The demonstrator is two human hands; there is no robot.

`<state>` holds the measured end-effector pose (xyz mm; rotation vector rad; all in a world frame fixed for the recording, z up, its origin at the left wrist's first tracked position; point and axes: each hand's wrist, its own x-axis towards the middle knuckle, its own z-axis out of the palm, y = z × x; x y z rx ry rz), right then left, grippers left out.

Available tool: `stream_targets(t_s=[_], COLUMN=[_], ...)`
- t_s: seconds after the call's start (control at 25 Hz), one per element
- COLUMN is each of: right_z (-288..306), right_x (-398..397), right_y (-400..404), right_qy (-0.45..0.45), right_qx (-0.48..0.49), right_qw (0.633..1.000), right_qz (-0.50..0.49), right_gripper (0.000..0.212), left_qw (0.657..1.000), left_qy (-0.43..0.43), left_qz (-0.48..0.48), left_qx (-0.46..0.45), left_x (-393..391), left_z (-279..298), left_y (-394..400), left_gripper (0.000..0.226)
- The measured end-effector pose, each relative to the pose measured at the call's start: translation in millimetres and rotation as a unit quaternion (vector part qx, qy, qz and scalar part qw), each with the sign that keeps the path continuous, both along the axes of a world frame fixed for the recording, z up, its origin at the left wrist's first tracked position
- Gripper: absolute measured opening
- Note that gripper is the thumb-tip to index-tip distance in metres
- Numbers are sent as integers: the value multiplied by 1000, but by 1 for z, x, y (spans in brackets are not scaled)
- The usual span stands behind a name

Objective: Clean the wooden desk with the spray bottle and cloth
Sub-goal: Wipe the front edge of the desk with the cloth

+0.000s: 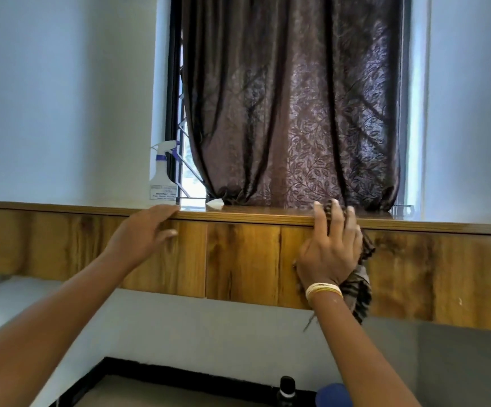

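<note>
While your right hand [331, 248] presses the cloth [358, 286] flat against the wooden front panel [244, 257], its fingers lie spread and straight, tips reaching up over the front edge of the surface [262, 214]. Cloth is dark, striped, bunched under the palm; a tail of it hangs below the wrist, beside your pale bangles [323, 290]. Left hand [143, 233] rests open at the same edge, fingers long and relaxed, thumb lying on the panel, gripping nothing. Spray bottle [163, 176] stands upright at the back of the surface, just beyond your left fingertips, against the white wall [62, 98] and the left side of the window frame; white body, blue collar, nozzle pointing right. Brown leaf-patterned curtain [291, 107] hangs behind, its hem gathered on the surface. A small white scrap [214, 203] lies near the hem. Low in view: a dark bottle cap [287, 387] and a blue rounded object [333, 395], too cropped to identify.
</note>
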<state>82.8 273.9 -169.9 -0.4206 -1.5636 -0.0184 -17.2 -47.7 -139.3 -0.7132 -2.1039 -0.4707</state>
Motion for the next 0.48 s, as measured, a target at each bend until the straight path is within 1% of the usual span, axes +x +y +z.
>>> stream_targets(t_s=[0.08,0.16,0.2,0.24,0.28,0.36,0.4,0.44,0.48], right_z=[-4,-12,-16,-23,-30,-36,-30,-20,-5], right_x=[-21,-43,-51,-56,-59,-56,-53,-48,-42], right_y=[-34,-69,-83,-91,-91,-77,-68,-58,-48], right_qy=[-31,-66,-96,-137,-182,-272,-309,-329,-327], right_qx=[81,186,247,316,392,536,589,622,623], right_qw=[996,980,964,938,901,799,746,710,710], right_qz=[11,22,32,37,37,22,16,16,20], right_gripper=[54,60,61,61,61,61,60,58,56], left_qw=[999,996,994,992,990,986,984,984,983], left_qy=[-6,4,7,5,3,6,8,10,15], left_qz=[27,59,72,80,88,113,123,133,143], left_qx=[-42,-69,-82,-98,-110,-125,-125,-122,-117], left_x=[-7,-13,-15,-15,-12,-9,-8,-7,-7], left_z=[-17,-29,-28,-25,-23,-22,-22,-23,-27], left_y=[7,10,8,5,3,3,5,7,10], left_gripper=[90,108,115,123,129,139,141,143,144])
